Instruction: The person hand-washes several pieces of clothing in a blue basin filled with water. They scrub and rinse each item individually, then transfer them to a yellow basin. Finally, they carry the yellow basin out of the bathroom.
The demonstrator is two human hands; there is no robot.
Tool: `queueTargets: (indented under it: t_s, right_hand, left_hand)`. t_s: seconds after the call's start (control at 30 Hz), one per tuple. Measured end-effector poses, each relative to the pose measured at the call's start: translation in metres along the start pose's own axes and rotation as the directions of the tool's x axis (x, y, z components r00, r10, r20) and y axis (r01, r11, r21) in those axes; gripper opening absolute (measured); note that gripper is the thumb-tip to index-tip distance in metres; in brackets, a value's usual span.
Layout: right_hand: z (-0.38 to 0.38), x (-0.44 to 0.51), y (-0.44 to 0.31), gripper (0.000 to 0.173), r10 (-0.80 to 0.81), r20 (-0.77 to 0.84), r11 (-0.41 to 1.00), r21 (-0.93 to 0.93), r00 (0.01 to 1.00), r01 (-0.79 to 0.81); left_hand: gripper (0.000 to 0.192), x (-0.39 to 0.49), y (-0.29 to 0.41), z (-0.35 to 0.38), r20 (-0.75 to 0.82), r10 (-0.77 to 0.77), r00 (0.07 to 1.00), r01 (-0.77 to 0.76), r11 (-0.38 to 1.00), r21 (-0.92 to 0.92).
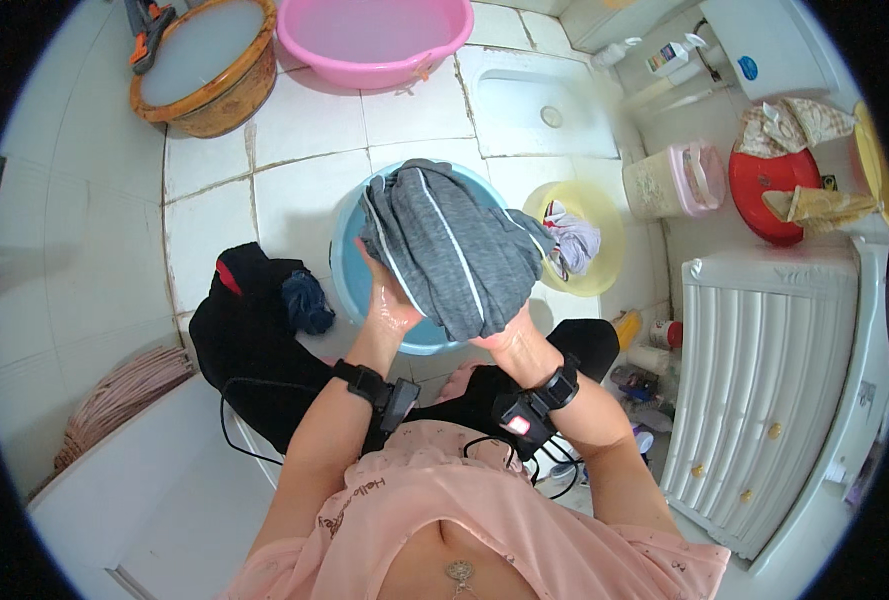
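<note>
A bunched grey garment (455, 244) with white piping is lifted over a light blue plastic basin (348, 277). My left hand (390, 296) holds it from the left and below, its fingers partly hidden by the cloth. Under the lower right side of the garment, my right hand (508, 330) grips it, most of the fingers covered. Both hands look wet. The cloth hides most of the basin's inside. Beside the basin, to the right, stands a yellow translucent plastic basin (611, 259) with a crumpled light-coloured garment (575, 240) in it.
At the back are a brown wooden-looking tub (219, 112) and a pink basin (373, 71), both holding cloudy water. A squat toilet (519, 112) lies at the back right. To the right stand a lidded bin (662, 180) and a cloth-covered washing machine (767, 360). Dark blue cloth (308, 301) rests by my left knee.
</note>
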State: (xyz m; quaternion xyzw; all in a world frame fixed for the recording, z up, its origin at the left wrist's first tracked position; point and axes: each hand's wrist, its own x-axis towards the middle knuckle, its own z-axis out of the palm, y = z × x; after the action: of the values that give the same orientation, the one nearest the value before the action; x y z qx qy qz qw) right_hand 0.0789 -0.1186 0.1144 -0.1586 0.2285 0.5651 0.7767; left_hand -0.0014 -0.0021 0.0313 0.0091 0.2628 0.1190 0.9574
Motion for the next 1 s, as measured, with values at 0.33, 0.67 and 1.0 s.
queueTargets:
  t_s: [0.33,0.67,1.0]
  right_hand:
    - [-0.018,-0.018,0.000,0.048,0.183,-0.101,0.977,-0.091,0.978,-0.193]
    - [0.022,0.012,-0.035,0.099,0.183,-0.236,-0.094,-0.970,0.954,-0.222]
    - [0.028,0.055,-0.023,0.108,0.167,-0.255,-0.802,-0.597,0.952,-0.019]
  left_hand:
    - [0.051,0.028,0.074,0.002,-0.033,-0.004,0.999,0.015,0.937,0.350]
    - [0.067,0.043,0.078,0.026,-0.145,0.056,0.988,0.115,0.366,0.924]
    - [0.068,0.070,0.075,0.022,0.073,0.401,0.913,0.146,-0.488,0.861]
